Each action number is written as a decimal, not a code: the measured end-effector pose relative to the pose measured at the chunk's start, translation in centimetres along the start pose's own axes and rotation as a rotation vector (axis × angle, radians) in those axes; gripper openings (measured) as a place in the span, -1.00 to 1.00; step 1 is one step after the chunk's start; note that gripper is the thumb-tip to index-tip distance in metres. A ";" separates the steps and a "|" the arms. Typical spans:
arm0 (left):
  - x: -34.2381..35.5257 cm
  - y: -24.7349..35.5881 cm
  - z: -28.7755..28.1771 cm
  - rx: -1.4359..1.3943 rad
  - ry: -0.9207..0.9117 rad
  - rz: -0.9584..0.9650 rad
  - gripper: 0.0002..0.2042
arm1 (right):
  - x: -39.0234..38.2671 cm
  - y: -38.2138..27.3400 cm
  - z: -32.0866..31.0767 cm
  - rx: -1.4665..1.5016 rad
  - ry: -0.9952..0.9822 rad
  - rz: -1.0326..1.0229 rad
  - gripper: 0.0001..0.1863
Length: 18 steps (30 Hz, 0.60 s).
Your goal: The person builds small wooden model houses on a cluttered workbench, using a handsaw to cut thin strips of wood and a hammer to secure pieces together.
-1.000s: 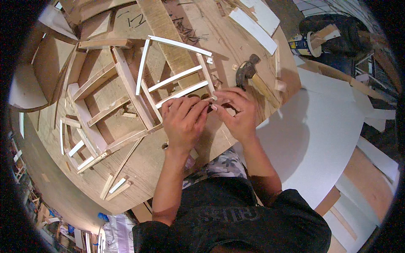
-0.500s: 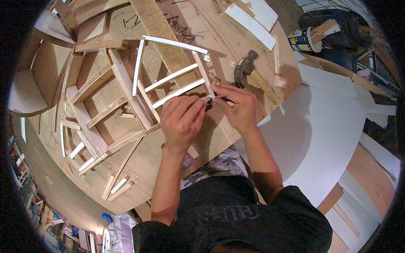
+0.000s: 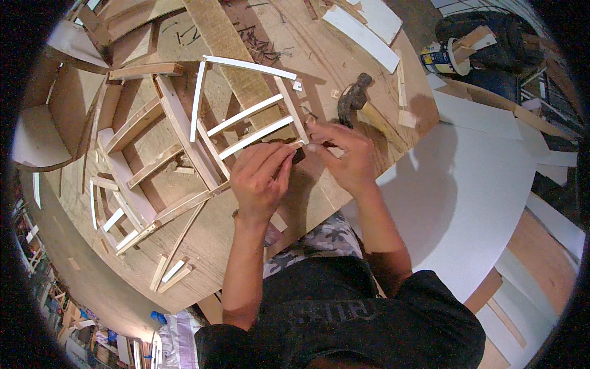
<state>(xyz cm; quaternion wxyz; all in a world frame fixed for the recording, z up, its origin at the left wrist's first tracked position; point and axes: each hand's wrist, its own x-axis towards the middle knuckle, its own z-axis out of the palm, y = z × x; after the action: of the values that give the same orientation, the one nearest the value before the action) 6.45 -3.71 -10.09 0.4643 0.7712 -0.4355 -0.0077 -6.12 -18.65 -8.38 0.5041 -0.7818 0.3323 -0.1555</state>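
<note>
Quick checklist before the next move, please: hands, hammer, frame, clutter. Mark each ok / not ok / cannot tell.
1. Both hands in view: ok. The left hand and right hand meet at the near right corner of the white-stripped frame.
2. Fingers' hold identified: cannot tell. A small dark item shows by the left fingers, mostly covered.
3. Frame's near right corner visible: not ok. The fingers partly cover it.
4. Hammer out of the hands: ok. It lies on the worktop beyond the right hand.
5. Worktop free of loose bits: not ok. Wood offcuts and dark nail-like pieces lie scattered.
</note>
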 end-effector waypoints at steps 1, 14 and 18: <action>0.0 0.0 -0.1 -0.009 0.007 -0.017 -0.79 | 0.0 0.4 -0.4 0.003 -0.003 -0.001 -0.53; 0.1 0.6 -0.1 -0.043 0.036 -0.068 -0.80 | 1.4 10.1 -7.5 -0.802 0.279 -0.071 -0.63; -0.1 0.3 -0.1 -0.093 0.044 -0.084 -0.82 | -0.1 8.9 -7.9 -0.854 0.230 -0.335 -0.67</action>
<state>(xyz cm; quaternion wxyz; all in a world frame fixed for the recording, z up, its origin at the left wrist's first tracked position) 6.22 -3.64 -9.83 0.5082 0.7665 -0.3915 -0.0301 -14.00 -26.34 -12.82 0.0656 -0.9397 0.2895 -0.1696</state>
